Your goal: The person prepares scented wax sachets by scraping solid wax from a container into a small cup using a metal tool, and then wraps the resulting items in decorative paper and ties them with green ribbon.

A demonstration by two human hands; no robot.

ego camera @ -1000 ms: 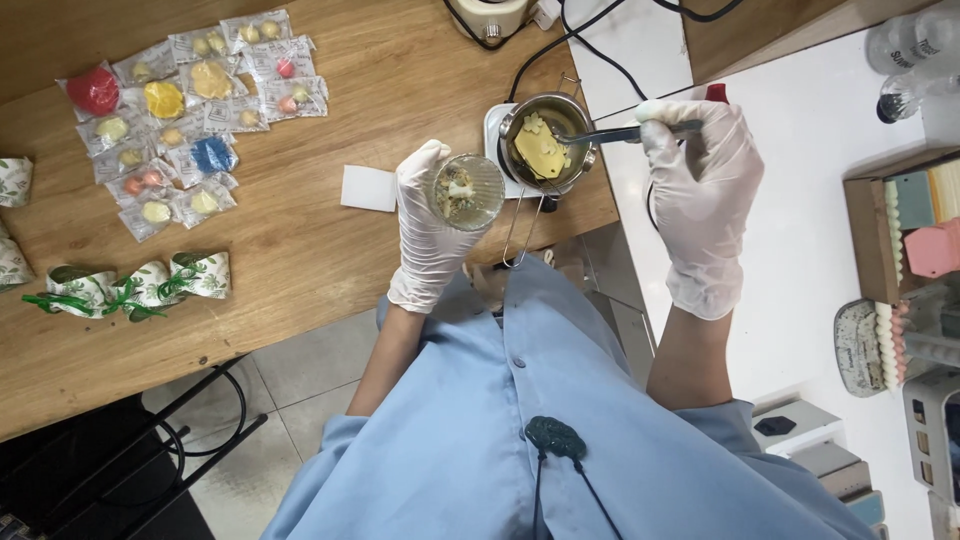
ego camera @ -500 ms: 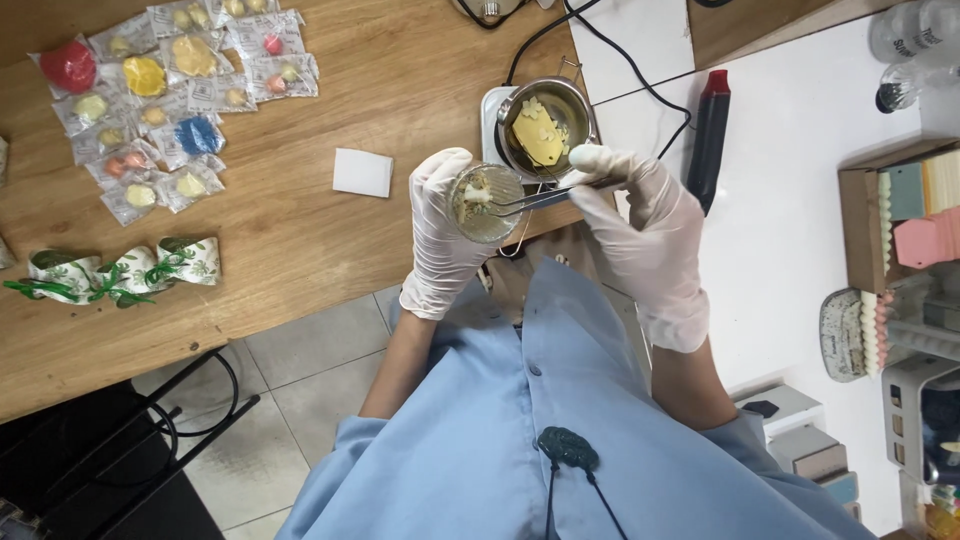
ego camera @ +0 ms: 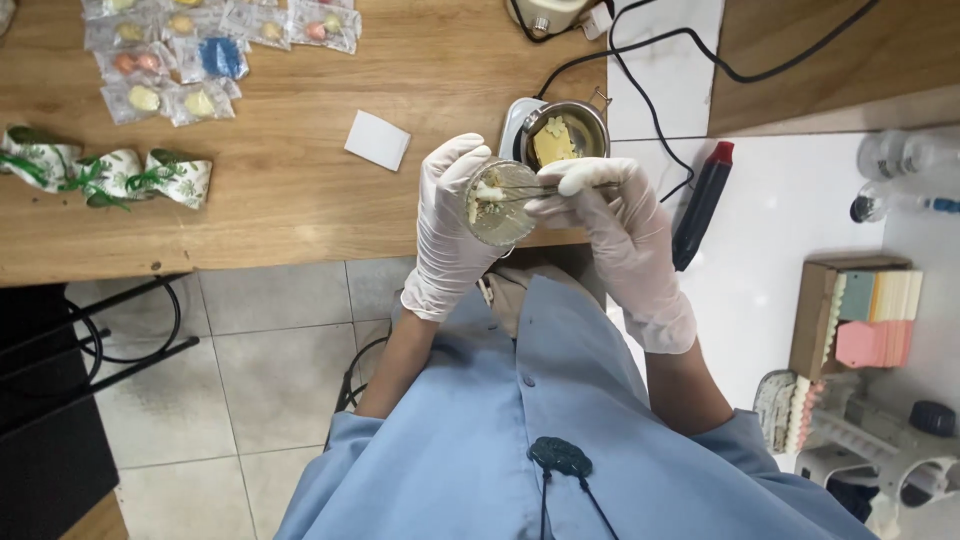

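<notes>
Small round glass dish (ego camera: 497, 205), held over the wooden table (ego camera: 300, 190) edge, gripped by gloved left hand (ego camera: 450, 225). Gloved right hand (ego camera: 610, 225) pinched a thin metal tool (ego camera: 530, 190) into it. Metal pot (ego camera: 565, 135) of yellow wax just behind.

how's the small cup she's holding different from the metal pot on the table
The small clear cup is held off the table in the left hand; the metal pot sits on a white base. The cup holds pale bits, worked by a thin tool in the right hand; the pot holds yellow pieces. Both are round and open-topped.
</notes>
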